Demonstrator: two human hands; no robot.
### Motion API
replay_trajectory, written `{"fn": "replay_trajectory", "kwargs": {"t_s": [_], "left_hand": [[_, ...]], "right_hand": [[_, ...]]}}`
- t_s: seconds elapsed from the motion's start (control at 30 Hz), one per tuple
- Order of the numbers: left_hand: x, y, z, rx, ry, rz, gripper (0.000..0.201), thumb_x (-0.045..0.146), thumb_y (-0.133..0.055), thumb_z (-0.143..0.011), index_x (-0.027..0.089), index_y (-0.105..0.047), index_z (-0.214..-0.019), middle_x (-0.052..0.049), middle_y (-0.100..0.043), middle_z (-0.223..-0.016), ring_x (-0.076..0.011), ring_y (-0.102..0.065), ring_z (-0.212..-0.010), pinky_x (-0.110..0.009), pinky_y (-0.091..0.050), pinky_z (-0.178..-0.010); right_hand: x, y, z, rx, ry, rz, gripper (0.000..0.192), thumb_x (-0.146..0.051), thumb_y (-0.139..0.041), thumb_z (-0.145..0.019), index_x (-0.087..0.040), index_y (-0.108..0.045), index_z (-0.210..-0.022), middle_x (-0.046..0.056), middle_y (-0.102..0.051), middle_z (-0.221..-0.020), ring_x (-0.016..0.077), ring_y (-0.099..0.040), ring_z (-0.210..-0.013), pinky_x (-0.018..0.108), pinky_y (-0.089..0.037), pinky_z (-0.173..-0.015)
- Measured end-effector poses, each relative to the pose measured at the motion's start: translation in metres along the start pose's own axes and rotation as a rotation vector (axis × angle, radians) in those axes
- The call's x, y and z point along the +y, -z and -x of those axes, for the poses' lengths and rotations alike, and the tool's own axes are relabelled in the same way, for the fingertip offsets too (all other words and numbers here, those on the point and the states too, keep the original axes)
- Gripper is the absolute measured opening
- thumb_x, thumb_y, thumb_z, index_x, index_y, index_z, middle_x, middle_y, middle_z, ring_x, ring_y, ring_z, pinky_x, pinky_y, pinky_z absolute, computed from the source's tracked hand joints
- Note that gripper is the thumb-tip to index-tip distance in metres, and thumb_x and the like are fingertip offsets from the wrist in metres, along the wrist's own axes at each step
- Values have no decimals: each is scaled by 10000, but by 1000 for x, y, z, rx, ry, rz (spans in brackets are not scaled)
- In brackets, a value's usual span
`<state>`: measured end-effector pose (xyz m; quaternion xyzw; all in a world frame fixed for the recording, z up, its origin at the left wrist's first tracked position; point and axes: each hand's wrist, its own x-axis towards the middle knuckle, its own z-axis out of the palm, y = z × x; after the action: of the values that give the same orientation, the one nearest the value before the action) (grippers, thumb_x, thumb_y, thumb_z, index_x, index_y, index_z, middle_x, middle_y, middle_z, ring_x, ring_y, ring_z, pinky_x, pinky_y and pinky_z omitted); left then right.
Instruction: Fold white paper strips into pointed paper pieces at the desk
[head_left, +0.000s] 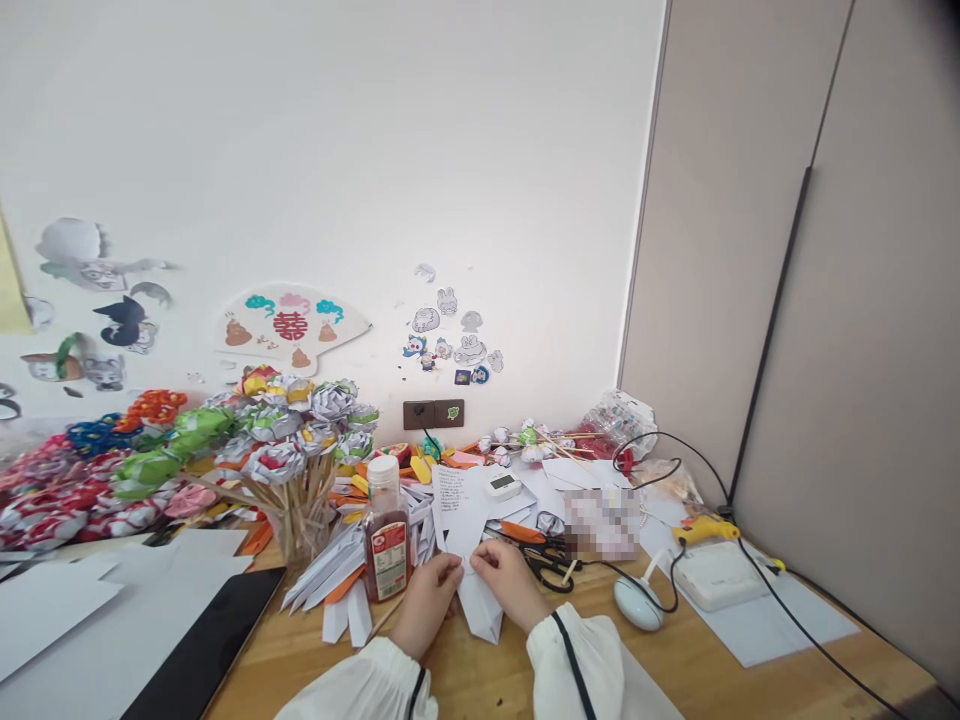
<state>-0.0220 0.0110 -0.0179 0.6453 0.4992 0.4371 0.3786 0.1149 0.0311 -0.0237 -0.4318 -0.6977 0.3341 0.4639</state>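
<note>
A white folded paper [480, 608] with a pointed lower end is held above the wooden table's front. My left hand [426, 603] pinches its upper left part between thumb and fingertips. From the right, my right hand [513, 580] pinches the same paper, its fingertips near those of the left. Just behind the hands rises a white sheet with printed text [459, 500]; I cannot tell whether it joins the folded piece. Left of my left hand stands a bottle with a white cap [386, 530]. Black-handled scissors [553, 572] lie beside my right hand.
Paper flowers on sticks [289, 450] fill the back left, with folded paper strips [330, 565] before them. A black tablet-like slab [210, 640] lies at left. A small digital timer [502, 485], a white lamp-like device [637, 602], a yellow glue gun [709, 530] and black cables occupy the right.
</note>
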Motion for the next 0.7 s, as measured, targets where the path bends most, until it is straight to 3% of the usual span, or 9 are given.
{"fn": "replay_trajectory", "kwargs": {"t_s": [0.17,0.37,0.5,0.7], "left_hand": [[2,-1,1,-1,-8,-63,297,418,-343,-719,168,-474,-626,84,-377,-393,-94,-386,-336,-206,-306,-362],[9,0,4,68,-82,-225,140,294,-513,-633,156,-525,-657,22,-520,-566,-138,-499,-565,-226,-373,-541],[12,2,6,61,-113,-394,167,236,-467,-664,140,-568,-756,-10,-577,-604,-151,-526,-596,-225,-376,-566],[16,6,8,21,-152,-462,202,209,-453,-682,168,-620,-788,-34,-642,-699,-165,-556,-656,-229,-380,-610]], "right_hand": [[1,-1,-2,-6,-2,-23,86,-195,-507,-685,-158,-582,-666,-8,-562,-623,126,-514,-594,220,-390,-563],[3,-1,-2,20,-8,-19,84,-183,-506,-678,-164,-584,-653,-11,-570,-617,130,-523,-595,227,-393,-579],[2,-1,-2,24,-14,-22,95,-210,-509,-686,-164,-587,-657,-10,-577,-617,132,-527,-590,228,-395,-574],[0,-1,-1,19,-15,-46,99,-209,-508,-688,-157,-591,-674,5,-587,-645,145,-543,-621,232,-406,-582]]}}
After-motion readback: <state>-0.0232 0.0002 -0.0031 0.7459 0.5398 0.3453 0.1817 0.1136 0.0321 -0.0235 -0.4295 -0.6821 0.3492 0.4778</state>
